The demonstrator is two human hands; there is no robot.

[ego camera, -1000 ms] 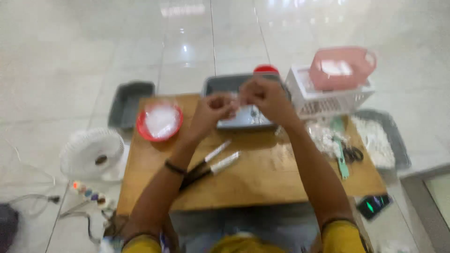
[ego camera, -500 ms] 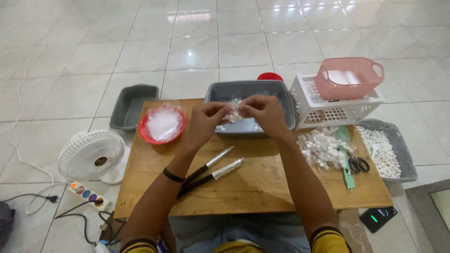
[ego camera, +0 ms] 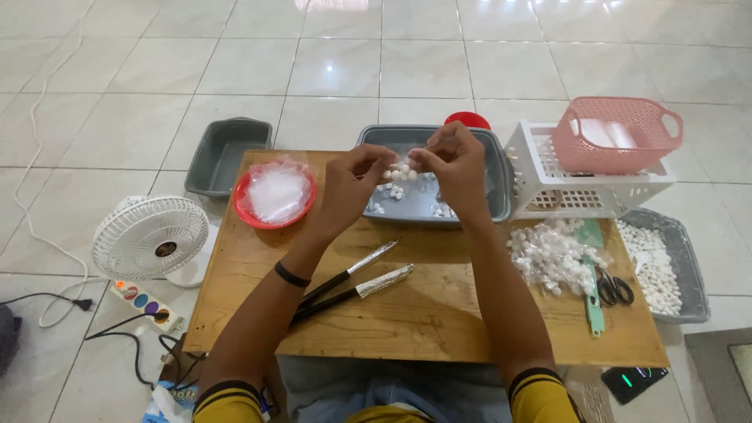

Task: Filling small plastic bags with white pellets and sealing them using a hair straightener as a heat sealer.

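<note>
Left hand (ego camera: 350, 186) and right hand (ego camera: 457, 166) raised together over the grey tray (ego camera: 495, 176), fingertips of both pinched on a small clear bag of white balls (ego camera: 403, 170). A few loose white balls scattered on the tray floor below. Left of the hands, on the wooden counter (ego camera: 423, 313), a red bowl (ego camera: 254, 215) heaped with clear plastic bags. Nearer the body, two dark-handled tools with foil-wrapped tips (ego camera: 352, 283), lying side by side at a slant. Right of the tray, a white lattice basket (ego camera: 580, 196) carrying a pink basket (ego camera: 619, 153); in front of it a heap of filled clear packets (ego camera: 548, 254), then scissors (ego camera: 612, 288) and a green-handled tool (ego camera: 595, 309). Off the counter's right edge, a grey tray of white balls (ego camera: 689, 266); off the left, an empty grey tub (ego camera: 227, 153), a small white fan (ego camera: 153, 237) and a power strip (ego camera: 145, 301) on the tiled floor. Behind the tray, a red round thing (ego camera: 468, 120), mostly hidden. At the lower right, a dark phone (ego camera: 633, 381), partly cut off.
</note>
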